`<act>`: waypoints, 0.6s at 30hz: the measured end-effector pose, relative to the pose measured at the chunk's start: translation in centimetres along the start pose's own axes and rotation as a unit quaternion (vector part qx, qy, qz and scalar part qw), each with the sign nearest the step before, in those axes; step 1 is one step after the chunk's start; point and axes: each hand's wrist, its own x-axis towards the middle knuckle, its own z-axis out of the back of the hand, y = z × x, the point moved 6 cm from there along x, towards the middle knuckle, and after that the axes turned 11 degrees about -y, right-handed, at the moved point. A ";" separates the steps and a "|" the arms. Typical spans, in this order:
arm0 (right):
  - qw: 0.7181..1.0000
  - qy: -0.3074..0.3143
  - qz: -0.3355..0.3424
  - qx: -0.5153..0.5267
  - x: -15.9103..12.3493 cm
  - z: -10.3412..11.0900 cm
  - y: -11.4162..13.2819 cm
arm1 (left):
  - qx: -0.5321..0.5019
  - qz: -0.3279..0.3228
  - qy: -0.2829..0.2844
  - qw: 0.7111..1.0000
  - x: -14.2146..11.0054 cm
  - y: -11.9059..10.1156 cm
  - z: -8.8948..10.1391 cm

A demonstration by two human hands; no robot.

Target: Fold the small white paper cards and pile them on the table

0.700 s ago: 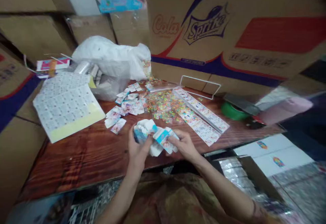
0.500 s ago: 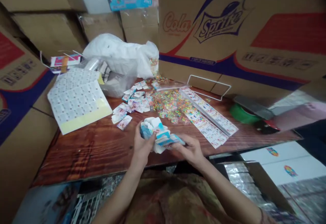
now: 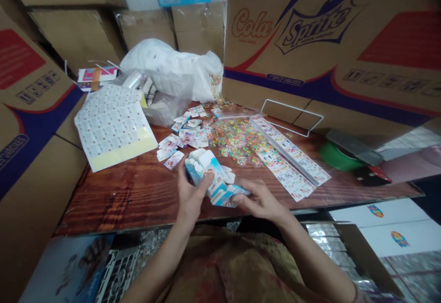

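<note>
A loose stack of small blue-and-white printed cards [image 3: 214,174] is held between my two hands, above the front of the wooden table [image 3: 138,202]. My left hand [image 3: 191,190] wraps the stack's left side, thumb across the front. On the right, my right hand [image 3: 260,199] pinches the lower right cards, which fan out at an angle. Just beyond lie more loose cards [image 3: 189,135] in a scattered heap. Beside them spreads a clear bag of tiny bright-coloured pieces [image 3: 234,137].
Printed sticker strips [image 3: 285,160] lie to the right, near a white wire frame [image 3: 292,117] and a green tape roll [image 3: 339,156]. A printed sheet [image 3: 115,131] and a white plastic bag [image 3: 165,69] are at left and back. Large cartons [image 3: 330,82] wall the table.
The view has shifted, so the table contents appear farther right. The cards in my hands have been turned, showing more of their printed front; both hands still grip them.
</note>
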 end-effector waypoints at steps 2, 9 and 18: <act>0.999 0.040 0.002 0.020 0.0 -0.4 0.3 | -0.004 0.015 -0.003 1.000 -0.2 -0.1 -0.1; 0.994 0.100 0.038 0.028 -0.2 -1.1 1.0 | -0.020 0.039 -0.001 0.999 -0.2 -0.2 -0.7; 0.949 -0.295 0.090 0.066 -2.0 3.6 3.0 | -0.013 0.148 -0.063 0.987 0.4 0.7 0.9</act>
